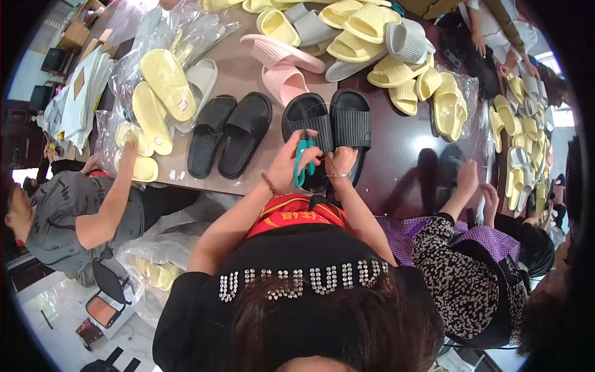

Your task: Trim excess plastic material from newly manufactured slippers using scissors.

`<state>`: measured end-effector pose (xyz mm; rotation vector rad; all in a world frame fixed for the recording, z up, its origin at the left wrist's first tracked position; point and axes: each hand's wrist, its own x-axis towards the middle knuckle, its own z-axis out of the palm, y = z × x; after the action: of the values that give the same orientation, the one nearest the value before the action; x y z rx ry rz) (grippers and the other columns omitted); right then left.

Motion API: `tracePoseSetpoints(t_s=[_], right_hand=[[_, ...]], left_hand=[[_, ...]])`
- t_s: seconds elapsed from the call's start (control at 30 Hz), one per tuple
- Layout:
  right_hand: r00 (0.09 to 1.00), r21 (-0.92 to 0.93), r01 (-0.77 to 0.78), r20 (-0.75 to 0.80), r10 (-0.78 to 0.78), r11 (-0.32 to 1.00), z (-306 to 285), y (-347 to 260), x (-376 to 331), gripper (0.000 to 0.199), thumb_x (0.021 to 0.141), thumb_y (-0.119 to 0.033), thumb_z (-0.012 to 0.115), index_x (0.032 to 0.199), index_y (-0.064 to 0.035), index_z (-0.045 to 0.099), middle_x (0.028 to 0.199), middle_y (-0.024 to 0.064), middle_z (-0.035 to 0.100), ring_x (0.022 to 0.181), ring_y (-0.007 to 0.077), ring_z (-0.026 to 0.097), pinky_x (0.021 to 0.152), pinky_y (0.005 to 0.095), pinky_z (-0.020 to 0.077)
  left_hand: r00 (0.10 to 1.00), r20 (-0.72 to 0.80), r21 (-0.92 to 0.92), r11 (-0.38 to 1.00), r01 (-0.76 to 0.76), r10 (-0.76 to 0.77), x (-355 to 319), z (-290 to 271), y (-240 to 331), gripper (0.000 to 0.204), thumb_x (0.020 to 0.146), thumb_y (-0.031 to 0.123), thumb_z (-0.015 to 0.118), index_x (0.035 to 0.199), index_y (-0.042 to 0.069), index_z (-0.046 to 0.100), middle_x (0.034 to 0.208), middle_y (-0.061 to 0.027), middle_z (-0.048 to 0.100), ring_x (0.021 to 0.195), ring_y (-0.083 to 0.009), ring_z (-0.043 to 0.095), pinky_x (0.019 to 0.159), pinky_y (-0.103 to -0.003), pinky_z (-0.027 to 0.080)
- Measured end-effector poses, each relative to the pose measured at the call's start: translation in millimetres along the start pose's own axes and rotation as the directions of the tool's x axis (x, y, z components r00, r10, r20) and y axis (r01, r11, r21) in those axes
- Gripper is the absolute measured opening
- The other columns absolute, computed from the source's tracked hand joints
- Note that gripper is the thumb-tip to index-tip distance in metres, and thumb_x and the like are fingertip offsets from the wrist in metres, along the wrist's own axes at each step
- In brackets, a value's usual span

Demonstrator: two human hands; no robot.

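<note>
Left hand (289, 160), half-curled, held scissors (299, 168); right hand (340, 162) curled against the slipper (351, 129) beneath it, grip unclear.

Bright in here: white glare fills a window (563, 116) off to the right, shadows darken the glossy brown tabletop (385, 144), and silvery studs (348, 275) glint; straight edges bow toward the black, round rim, where details soften.
</note>
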<state>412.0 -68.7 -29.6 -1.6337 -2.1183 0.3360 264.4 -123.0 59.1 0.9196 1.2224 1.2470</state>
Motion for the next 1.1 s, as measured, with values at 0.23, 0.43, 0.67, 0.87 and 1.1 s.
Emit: tracePoseSetpoints(t_s=[0.23, 0.43, 0.67, 0.87, 1.1], right_hand=[[0.994, 0.087, -0.049, -0.096, 0.057, 0.995, -1, -2, -9, 0.015, 0.053, -0.015, 0.062, 0.048, -0.0016, 0.055, 0.058, 0.0162, 0.053, 0.065, 0.0317, 0.052, 0.073, 0.0403, 0.0368], [0.972, 0.111, 0.018, -0.236, 0.008, 0.994, 4, -11, -5, 0.011, 0.054, -0.014, 0.059, 0.053, -0.0034, 0.057, 0.059, 0.0159, 0.054, 0.069, 0.0312, 0.053, 0.073, 0.0408, 0.0366], [0.983, 0.194, 0.091, -0.177, -0.056, 0.977, -11, -20, -10, 0.018, 0.063, -0.016, 0.056, 0.071, -0.0002, 0.058, 0.073, 0.0182, 0.057, 0.074, 0.036, 0.052, 0.069, 0.0411, 0.0392], [0.807, 0.323, -0.577, 0.087, 0.584, 0.75, 28, 20, 2, 0.019, 0.061, -0.013, 0.058, 0.069, 0.0042, 0.055, 0.058, 0.0183, 0.052, 0.054, 0.0318, 0.049, 0.06, 0.0397, 0.0396], [0.629, 0.727, -0.566, 0.076, 0.774, 0.389, 21, 20, 27, 0.029, 0.068, -0.019, 0.061, 0.062, 0.0059, 0.049, 0.054, 0.0109, 0.048, 0.054, 0.0164, 0.042, 0.054, 0.0339, 0.0371]], left_hand=[[0.88, 0.36, -0.189, 0.899, 0.395, -0.31, 7, 10, 23, 0.03, 0.085, 0.021, 0.048, 0.108, 0.003, 0.04, 0.08, -0.0077, 0.058, 0.063, -0.0134, 0.056, 0.054, -0.023, 0.044], [0.903, 0.364, 0.026, 0.972, 0.233, -0.227, 12, 15, 20, 0.029, 0.084, 0.02, 0.048, 0.107, 0.004, 0.041, 0.077, -0.0076, 0.058, 0.06, -0.0124, 0.056, 0.05, -0.021, 0.042], [0.83, 0.429, -0.06, 0.906, 0.419, -0.356, 26, 1, 30, 0.029, 0.082, 0.019, 0.051, 0.105, 0.002, 0.044, 0.074, -0.0053, 0.057, 0.059, -0.0108, 0.055, 0.049, -0.022, 0.043], [0.95, 0.272, 0.158, 0.981, 0.112, -0.153, 26, -12, 17, 0.025, 0.081, 0.018, 0.052, 0.1, 0.002, 0.05, 0.069, -0.0035, 0.056, 0.056, -0.0103, 0.054, 0.05, -0.021, 0.042], [0.993, 0.098, 0.51, 0.86, 0.008, -0.067, -11, -16, -9, 0.029, 0.078, 0.017, 0.055, 0.103, 0.004, 0.051, 0.063, -0.0072, 0.054, 0.051, -0.0148, 0.051, 0.052, -0.025, 0.042]])
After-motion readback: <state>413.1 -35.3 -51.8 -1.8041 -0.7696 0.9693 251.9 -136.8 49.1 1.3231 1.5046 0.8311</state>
